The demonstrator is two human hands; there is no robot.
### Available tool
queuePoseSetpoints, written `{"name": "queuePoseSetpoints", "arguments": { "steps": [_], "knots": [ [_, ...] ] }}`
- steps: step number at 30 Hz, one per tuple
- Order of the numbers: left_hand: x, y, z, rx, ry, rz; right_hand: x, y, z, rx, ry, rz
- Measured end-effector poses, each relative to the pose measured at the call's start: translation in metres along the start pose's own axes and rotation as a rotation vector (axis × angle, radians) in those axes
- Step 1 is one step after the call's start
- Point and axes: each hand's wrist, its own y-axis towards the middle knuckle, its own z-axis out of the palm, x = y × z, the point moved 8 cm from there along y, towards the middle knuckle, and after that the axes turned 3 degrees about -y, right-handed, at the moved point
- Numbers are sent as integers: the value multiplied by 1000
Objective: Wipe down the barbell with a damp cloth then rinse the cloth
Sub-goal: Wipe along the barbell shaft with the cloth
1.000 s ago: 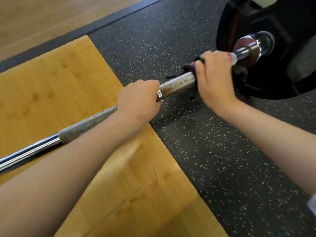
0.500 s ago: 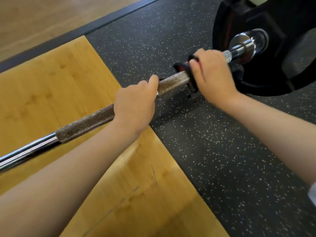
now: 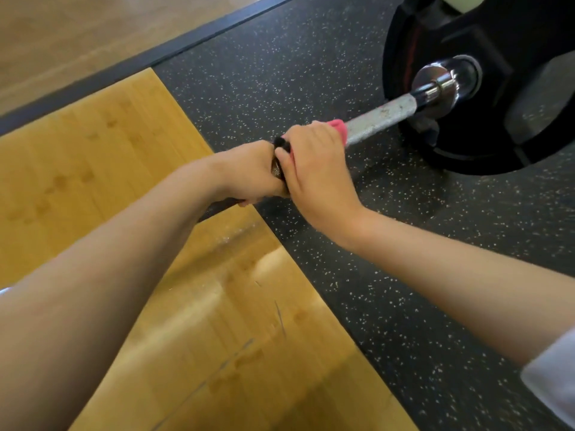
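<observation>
On barbell (image 3: 381, 116) shaft | right hand (image 3: 314, 172) grips cloth (image 3: 337, 127) wrapped round it | left hand (image 3: 249, 172) grips bare shaft just beside right hand

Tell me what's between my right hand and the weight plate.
In the head view, only a bare knurled stretch of the barbell and its chrome collar; the pink cloth peeks out at the right hand, short of the weight plate.
</observation>
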Motion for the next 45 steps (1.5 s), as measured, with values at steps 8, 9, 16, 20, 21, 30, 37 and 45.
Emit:
{"name": "queuePoseSetpoints", "arguments": {
  "steps": [8,9,16,20,21,30,37,45],
  "knots": [
    [-13,-36,4,-764,784,92,-52,6,-13,126,-14,-46],
    [-10,-35,4,-788,772,95,-68,8,-18,119,-28,9],
    [-4,-20,-1,-651,684,92,-155,13,-42,32,-39,369],
    [6,0,-7,-247,338,44,-113,10,-32,-23,-46,340],
    [7,2,-5,-166,262,29,-95,10,-26,-13,-35,280],
    [6,-2,-4,-166,24,63,-5,-6,2,89,110,-142],
    [-1,-21,-15,-440,214,142,-72,1,-18,114,13,27],
    [-20,-34,-17,-516,2,276,-148,3,-54,34,103,411]
  ]
}}
